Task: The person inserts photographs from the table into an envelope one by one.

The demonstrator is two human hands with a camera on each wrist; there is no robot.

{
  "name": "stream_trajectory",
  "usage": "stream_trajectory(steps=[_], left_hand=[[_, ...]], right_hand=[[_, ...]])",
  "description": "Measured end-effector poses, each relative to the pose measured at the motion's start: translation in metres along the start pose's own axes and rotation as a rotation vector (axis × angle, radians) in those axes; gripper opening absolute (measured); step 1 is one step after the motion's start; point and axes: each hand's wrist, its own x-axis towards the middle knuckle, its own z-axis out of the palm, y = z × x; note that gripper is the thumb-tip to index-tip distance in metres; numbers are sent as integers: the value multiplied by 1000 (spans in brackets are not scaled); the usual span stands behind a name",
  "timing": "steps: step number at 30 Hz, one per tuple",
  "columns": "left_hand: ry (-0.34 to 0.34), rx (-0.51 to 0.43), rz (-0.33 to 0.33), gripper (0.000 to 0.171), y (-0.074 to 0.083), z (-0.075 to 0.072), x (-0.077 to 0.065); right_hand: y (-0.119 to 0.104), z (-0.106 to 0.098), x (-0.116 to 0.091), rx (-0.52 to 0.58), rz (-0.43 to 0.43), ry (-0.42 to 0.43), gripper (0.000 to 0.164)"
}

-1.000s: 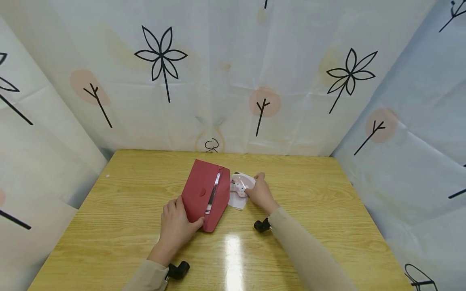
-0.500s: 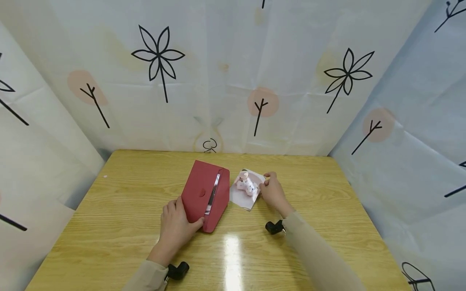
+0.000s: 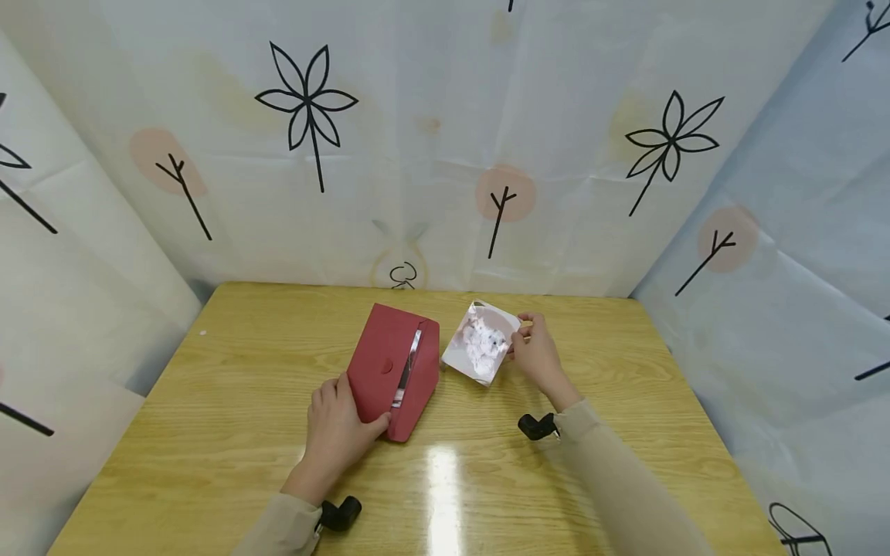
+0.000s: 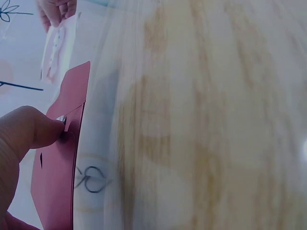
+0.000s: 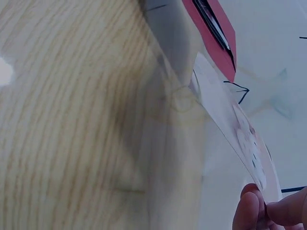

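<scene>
My left hand (image 3: 338, 426) grips the lower left of a red envelope (image 3: 375, 357), the thumb across its front near the flap. The flap side stands partly open, showing something shiny and dark inside the slot (image 3: 406, 369). In the left wrist view, the thumb (image 4: 36, 127) presses on the envelope by the opening. To the right, my right hand (image 3: 544, 357) pinches a glossy photo print (image 3: 480, 346) by its right edge; a pale, spotted plush-like figure is pictured on it. The right wrist view has the print (image 5: 223, 112) tilted up, between thumb and fingers.
Both hands are over a wooden table (image 3: 229, 432). Patterned white cloth (image 3: 403, 193) hangs behind and at the sides. A small white speck (image 3: 203, 333) lies far left. Each wrist carries a black camera mount (image 3: 537, 426).
The right hand has drawn the photo print out from beside the envelope, rightward and up, away from it. The left hand and envelope have stayed in place.
</scene>
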Motion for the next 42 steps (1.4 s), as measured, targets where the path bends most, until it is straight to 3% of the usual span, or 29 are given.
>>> stream_trajectory(steps=[15, 23, 32, 42], left_hand=[[-47, 6, -21, 105, -1, -1, 3], [-37, 5, -12, 107, -2, 1, 2], [-20, 2, -2, 106, -1, 1, 0], [-22, -2, 8, 106, -1, 2, 0]], right_hand=[[-13, 6, 4, 146, -8, 12, 42], [-12, 20, 0, 120, -4, -13, 42], [-15, 34, -1, 201, 54, -40, 42], [-24, 42, -10, 252, 34, -77, 41]])
